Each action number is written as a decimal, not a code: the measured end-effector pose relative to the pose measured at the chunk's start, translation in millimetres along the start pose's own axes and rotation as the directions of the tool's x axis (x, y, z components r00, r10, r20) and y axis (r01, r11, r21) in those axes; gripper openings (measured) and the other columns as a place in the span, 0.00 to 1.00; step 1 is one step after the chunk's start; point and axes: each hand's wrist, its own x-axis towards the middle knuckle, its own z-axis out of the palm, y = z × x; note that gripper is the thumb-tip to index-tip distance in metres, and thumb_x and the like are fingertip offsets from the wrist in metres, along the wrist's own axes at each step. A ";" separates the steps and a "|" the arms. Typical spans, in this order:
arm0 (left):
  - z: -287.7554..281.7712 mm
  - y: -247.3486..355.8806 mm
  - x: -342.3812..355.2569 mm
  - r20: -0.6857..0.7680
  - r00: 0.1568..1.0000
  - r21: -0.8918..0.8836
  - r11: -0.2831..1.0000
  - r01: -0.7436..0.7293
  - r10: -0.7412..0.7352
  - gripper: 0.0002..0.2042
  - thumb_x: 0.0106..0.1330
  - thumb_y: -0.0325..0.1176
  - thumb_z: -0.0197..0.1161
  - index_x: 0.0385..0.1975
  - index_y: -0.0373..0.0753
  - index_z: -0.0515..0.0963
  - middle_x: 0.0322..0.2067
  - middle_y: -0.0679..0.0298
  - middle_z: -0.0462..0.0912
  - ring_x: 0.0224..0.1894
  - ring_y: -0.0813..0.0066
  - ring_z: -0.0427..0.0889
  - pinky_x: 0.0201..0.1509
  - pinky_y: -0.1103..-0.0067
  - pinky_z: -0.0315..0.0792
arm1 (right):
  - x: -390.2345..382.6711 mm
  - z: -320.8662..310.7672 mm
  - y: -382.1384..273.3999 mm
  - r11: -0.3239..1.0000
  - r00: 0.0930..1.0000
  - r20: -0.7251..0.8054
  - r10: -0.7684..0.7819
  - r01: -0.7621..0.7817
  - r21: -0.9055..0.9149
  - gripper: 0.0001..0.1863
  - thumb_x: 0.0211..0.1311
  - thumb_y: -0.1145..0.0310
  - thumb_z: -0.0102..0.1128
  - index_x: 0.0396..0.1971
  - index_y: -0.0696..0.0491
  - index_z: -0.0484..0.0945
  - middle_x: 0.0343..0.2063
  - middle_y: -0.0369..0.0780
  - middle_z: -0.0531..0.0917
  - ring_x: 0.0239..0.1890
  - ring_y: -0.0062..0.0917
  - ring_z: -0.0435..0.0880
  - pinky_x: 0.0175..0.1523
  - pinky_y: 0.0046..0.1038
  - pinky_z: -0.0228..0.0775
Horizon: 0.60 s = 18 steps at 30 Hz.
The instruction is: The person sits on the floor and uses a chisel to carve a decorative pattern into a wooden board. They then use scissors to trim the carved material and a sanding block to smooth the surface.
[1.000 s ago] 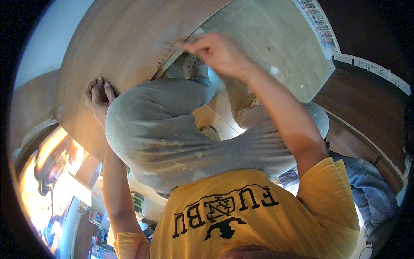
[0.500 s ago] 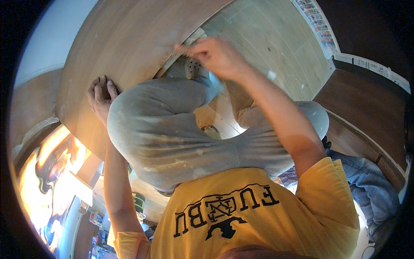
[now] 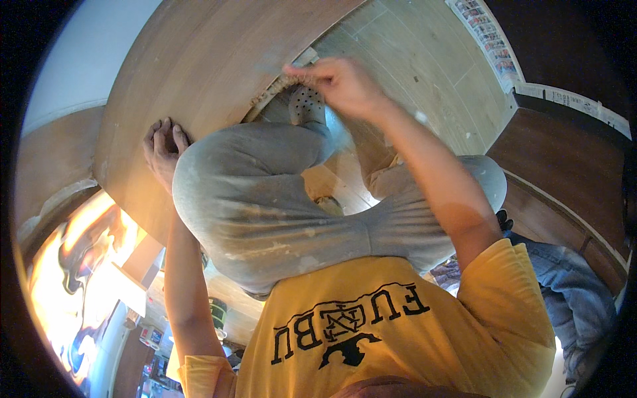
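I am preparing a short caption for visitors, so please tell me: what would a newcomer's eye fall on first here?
Probably the bright yellow T-shirt at the bottom centre, and the glaring white-orange patch at the lower left. Then the eye may climb to the large wooden panel at the upper left, with the right hand at its edge.

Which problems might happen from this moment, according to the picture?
The right hand is at the rough-looking edge of the wooden panel, so it might get scratched. The perforated shoe appears close beside that edge, so any crumbs might drop onto it.
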 end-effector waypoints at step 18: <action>2.6 -1.6 0.0 0.003 1.000 -0.008 1.000 0.026 -0.026 0.15 0.70 0.39 0.66 0.51 0.38 0.86 0.55 0.55 0.82 0.57 0.58 0.83 0.63 0.66 0.75 | -11.3 3.6 8.6 0.999 0.991 -0.125 -0.044 0.046 0.013 0.20 0.69 0.69 0.60 0.55 0.28 0.86 0.39 0.46 0.88 0.40 0.43 0.87 0.47 0.43 0.79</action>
